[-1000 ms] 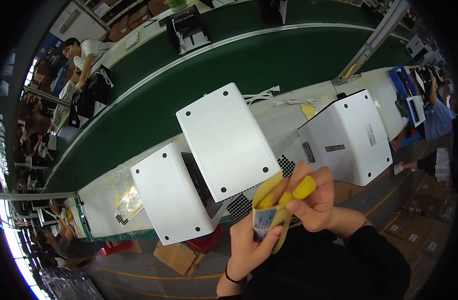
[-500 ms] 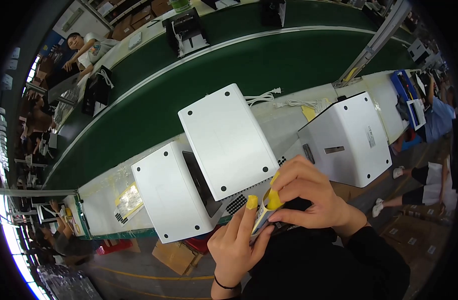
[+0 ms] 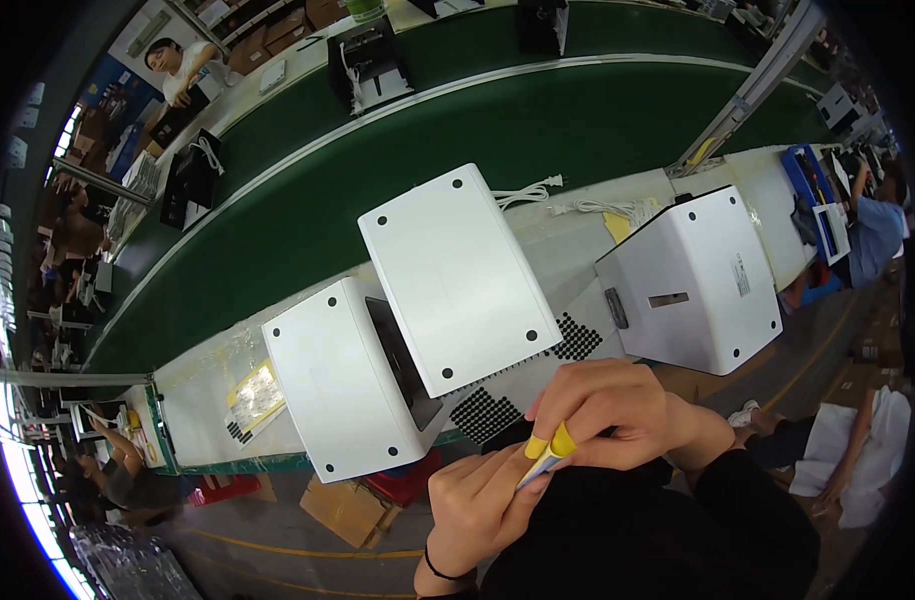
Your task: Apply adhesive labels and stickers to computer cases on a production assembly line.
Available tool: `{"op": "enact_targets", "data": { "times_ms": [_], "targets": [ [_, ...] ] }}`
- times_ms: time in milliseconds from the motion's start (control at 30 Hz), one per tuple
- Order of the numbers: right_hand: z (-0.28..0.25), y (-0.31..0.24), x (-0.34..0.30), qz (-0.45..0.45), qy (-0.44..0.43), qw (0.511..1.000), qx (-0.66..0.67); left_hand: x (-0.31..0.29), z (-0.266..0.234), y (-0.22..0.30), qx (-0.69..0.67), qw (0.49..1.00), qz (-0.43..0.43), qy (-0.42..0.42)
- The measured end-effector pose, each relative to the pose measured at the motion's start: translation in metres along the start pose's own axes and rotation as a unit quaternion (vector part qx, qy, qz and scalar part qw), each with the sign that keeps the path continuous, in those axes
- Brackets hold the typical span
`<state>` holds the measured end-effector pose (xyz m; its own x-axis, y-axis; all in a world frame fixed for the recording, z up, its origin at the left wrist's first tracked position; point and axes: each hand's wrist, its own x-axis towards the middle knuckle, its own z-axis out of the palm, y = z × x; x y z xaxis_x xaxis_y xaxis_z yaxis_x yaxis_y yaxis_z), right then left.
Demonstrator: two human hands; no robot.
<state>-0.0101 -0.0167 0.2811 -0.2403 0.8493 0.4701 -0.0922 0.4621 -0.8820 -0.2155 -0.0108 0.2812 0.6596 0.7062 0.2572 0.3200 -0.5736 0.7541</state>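
Observation:
Close to my body, my left hand (image 3: 478,505) grips a thin strip-like piece with yellow and pale blue sides (image 3: 546,462); its exact kind cannot be made out. Yellow material covers my left index fingertip. The fingers of my right hand (image 3: 618,412) are closed on the yellow upper end of the same piece, so both hands meet there. Just beyond lie sheets of black round dots (image 3: 486,413), partly hidden by a white box-shaped housing (image 3: 463,280). That housing has dark round feet at its corners and leans over a second white housing (image 3: 343,385).
A third white housing (image 3: 703,280) stands at right, beside white power cords (image 3: 528,193). A green conveyor belt (image 3: 428,150) runs behind the bench, carrying dark units (image 3: 373,65). A metal post (image 3: 743,95) rises at right. A seated person (image 3: 193,75) works across the belt.
My right hand has come down and toward the left hand, and the yellow-and-blue piece has tilted flatter. More black dots show. Across the belt, the person has shifted; another appears at lower right.

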Motion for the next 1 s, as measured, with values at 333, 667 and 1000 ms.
{"op": "enact_targets", "data": {
  "times_ms": [333,667,1000],
  "targets": [
    [-0.005,-0.012,0.001,0.087,-0.039,0.993,-0.064,0.003,0.002,0.002,0.065,0.998,0.001,-0.013],
    [-0.012,-0.012,0.008,-0.164,-0.087,0.878,-0.441,0.008,-0.005,0.005,0.191,0.981,-0.013,-0.031],
    [-0.016,0.015,-0.008,-0.257,-0.088,0.844,-0.462,0.015,-0.005,0.004,-0.002,0.993,-0.078,-0.093]
  ]
}}
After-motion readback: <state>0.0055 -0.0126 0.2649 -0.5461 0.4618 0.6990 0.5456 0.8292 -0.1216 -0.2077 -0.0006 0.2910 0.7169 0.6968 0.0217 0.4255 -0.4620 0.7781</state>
